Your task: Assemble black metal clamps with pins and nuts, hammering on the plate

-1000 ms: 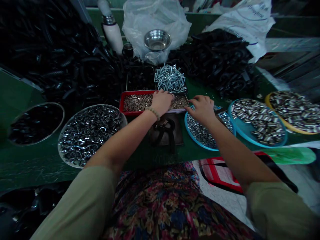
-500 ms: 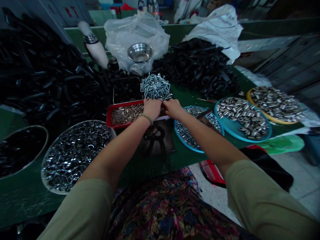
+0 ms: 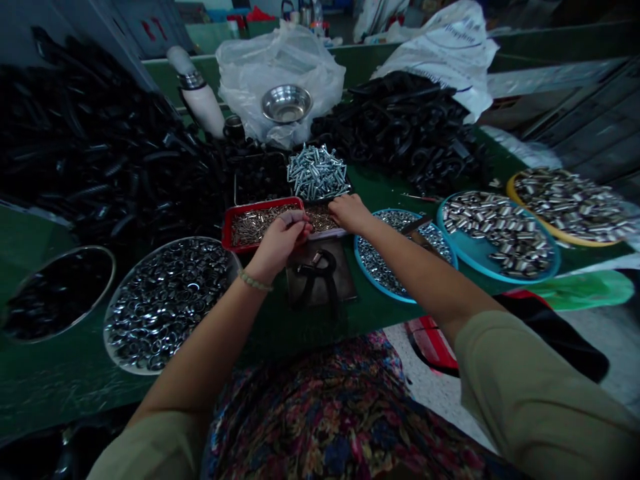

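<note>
Head view: left hand point(image 3: 279, 245) is narrow, thumb and fingers drawn together over the near edge of a red plastic tray point(image 3: 227, 232); too small to tell whether a piece sits between my fingertips. Bracelet point(image 3: 255, 282) at that wrist, round pale-green beads. Right hand point(image 3: 351, 213) has its fingers bent down at the small brownish metal pieces point(image 3: 319, 217) in a pale-rimmed tray point(image 3: 331, 234); its fingertips are hidden, so I cannot tell its grip.

Black part point(image 3: 326, 270), smooth and curved with two legs and a shiny metal fitting, lies on a flat dark plate point(image 3: 349, 268), just nearer my body than both hands. Slender metal screws point(image 3: 254, 223) fill the red tray. Beyond my right hand, bluish-silver bolts point(image 3: 317, 172) are heaped in a tangle.

Right of that hand: blue round basin point(image 3: 358, 259) of fine silvery hardware, then a wider blue basin point(image 3: 545, 275) of short, glossy metal cylinders point(image 3: 500, 230). Left of my left forearm: glinting metal rings point(image 3: 167, 303) in a pale round tray point(image 3: 108, 333).
</note>
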Demonstrator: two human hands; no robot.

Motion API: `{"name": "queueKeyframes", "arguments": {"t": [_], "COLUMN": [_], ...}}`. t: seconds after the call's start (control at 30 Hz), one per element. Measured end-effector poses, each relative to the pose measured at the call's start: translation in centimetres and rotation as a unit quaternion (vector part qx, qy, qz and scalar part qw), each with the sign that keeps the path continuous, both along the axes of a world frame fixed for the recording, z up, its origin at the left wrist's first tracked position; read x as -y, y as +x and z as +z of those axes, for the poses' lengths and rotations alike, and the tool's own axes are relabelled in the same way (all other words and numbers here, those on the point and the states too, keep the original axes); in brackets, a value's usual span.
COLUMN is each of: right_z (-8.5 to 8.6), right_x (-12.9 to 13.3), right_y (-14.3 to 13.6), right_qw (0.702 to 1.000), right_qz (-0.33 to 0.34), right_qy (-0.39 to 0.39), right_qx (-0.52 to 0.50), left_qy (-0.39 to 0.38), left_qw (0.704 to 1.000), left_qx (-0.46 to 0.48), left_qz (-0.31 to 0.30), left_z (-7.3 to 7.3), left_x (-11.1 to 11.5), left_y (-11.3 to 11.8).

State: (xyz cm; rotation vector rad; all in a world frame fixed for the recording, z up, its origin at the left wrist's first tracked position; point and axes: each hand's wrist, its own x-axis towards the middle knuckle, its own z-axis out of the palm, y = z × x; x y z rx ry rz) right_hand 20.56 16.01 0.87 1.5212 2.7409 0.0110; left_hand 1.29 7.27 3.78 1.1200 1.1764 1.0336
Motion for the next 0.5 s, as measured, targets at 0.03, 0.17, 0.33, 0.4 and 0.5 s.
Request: {"name": "queueKeyframes", "arguments": {"t": [0.03,0.17,0.33,0.4,0.5], "right_z": [0.1,0.2,-0.2,-0.3,-0.4], "right_x": [0.0,0.2,0.1,0.0,-0.2], "right_y": [-0.1,-0.2,-0.3,-0.4,-0.3], "right_qw": [1.000,1.000,0.998,0.998,0.996], "right_qz": [-0.002,-0.015,-0.017,-0.029,-0.046], "right_qy": [0.003,0.016,0.044,0.045,0.030], "right_qx": [-0.004,-0.021,-0.029,-0.036,-0.069], "left_qy": [-0.035,-0.072,0.102,0.184,0.243], "left_qw": [0.998,0.994,0.980,0.935,0.868], "left_qx": [0.048,0.080,-0.172,-0.304,-0.429], "left_qz": [0.011,0.036,0.005,-0.022,-0.058], "left_z": [-0.3,-2.2,-3.9,-4.1,-4.3], "left_x": [1.1,4.6,6.6,7.0,7.3], "left_y": [-0.4,-1.4,-1.1,-0.7,-0.1]}}
